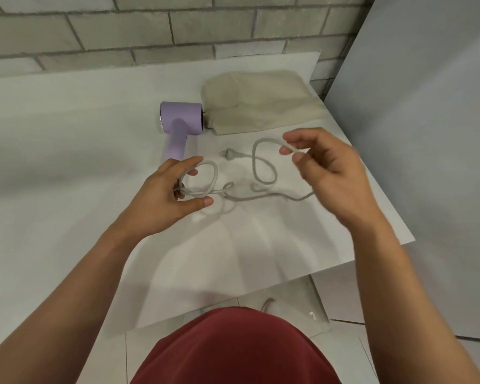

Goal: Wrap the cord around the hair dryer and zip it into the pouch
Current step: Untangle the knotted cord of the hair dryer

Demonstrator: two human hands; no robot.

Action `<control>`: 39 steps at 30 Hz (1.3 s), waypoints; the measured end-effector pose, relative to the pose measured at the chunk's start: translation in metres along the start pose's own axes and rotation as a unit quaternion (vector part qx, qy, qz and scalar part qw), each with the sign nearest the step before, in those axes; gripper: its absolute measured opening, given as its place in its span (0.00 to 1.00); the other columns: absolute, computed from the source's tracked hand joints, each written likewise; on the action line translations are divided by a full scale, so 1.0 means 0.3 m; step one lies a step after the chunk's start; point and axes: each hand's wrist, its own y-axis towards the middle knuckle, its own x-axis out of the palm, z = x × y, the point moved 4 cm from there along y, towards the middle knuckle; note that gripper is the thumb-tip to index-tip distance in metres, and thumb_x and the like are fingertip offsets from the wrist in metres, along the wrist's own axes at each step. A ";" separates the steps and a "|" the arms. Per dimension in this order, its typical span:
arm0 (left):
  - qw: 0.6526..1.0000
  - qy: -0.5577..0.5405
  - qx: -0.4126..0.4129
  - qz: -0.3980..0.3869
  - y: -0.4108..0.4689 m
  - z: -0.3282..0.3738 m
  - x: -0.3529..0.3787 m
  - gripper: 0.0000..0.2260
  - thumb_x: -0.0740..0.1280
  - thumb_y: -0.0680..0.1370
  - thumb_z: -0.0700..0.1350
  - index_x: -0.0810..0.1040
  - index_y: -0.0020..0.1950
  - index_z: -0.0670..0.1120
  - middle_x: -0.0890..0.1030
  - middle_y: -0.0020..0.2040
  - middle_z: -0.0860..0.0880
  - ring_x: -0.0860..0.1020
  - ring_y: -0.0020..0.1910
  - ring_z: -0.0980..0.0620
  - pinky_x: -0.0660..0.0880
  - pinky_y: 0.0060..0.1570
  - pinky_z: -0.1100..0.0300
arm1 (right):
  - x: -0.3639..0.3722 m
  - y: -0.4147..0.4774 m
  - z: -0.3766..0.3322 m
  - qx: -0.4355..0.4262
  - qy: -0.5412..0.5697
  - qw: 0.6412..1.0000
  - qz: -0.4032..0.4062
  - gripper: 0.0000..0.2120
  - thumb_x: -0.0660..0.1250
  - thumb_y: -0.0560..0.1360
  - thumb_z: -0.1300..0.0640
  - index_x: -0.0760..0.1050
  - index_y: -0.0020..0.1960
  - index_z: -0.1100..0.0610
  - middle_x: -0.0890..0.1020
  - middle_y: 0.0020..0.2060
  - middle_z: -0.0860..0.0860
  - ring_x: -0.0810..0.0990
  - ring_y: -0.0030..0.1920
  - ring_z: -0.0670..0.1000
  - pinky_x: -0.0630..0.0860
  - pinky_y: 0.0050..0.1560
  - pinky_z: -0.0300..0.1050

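Observation:
A lilac hair dryer (pixel 181 121) lies on the white table (pixel 67 139), its handle pointing toward me. Its grey cord (pixel 263 173) runs in loose loops across the table, and the plug (pixel 229 154) rests near the middle. My left hand (pixel 166 198) grips a small coil of cord just below the dryer's handle. My right hand (pixel 327 167) is raised over the table and pinches a loop of the same cord between thumb and fingers. A beige fabric pouch (pixel 258 103) lies flat behind the cord, touching the dryer's right end.
A grey brick wall (pixel 150 26) runs along the back of the table. A pale panel (pixel 427 106) stands close on the right. The table's front right edge (pixel 372 261) drops to a tiled floor. My red shirt (pixel 233 350) fills the bottom.

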 end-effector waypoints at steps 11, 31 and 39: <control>0.998 -0.047 -0.026 -0.045 0.002 0.011 0.009 0.25 0.78 0.70 0.56 0.73 0.63 0.59 0.82 0.56 0.62 0.75 0.36 0.57 0.74 0.44 0.63 | -0.240 0.155 0.511 0.141 -0.269 0.941 0.151 0.16 0.59 0.84 0.63 0.81 0.65 0.55 0.86 0.54 0.53 0.83 0.57 0.57 0.78 0.56 0.47; 0.993 -0.010 -0.040 -0.109 0.023 0.024 -0.004 0.29 0.63 0.74 0.73 0.80 0.48 0.47 0.82 0.41 0.50 0.78 0.43 0.42 0.74 0.44 0.51 | 0.006 0.101 0.400 0.025 -0.345 0.935 0.079 0.25 0.64 0.78 0.67 0.73 0.75 0.59 0.74 0.72 0.58 0.71 0.70 0.64 0.71 0.70 0.63; 0.986 -0.071 -0.022 -0.148 0.045 0.094 0.020 0.10 0.64 0.83 0.50 0.81 0.44 0.55 0.87 0.42 0.57 0.81 0.39 0.62 0.73 0.43 0.70 | 0.319 -0.041 0.090 0.001 0.052 0.996 -0.074 0.18 0.73 0.79 0.50 0.77 0.69 0.44 0.79 0.62 0.43 0.80 0.64 0.46 0.79 0.62 0.45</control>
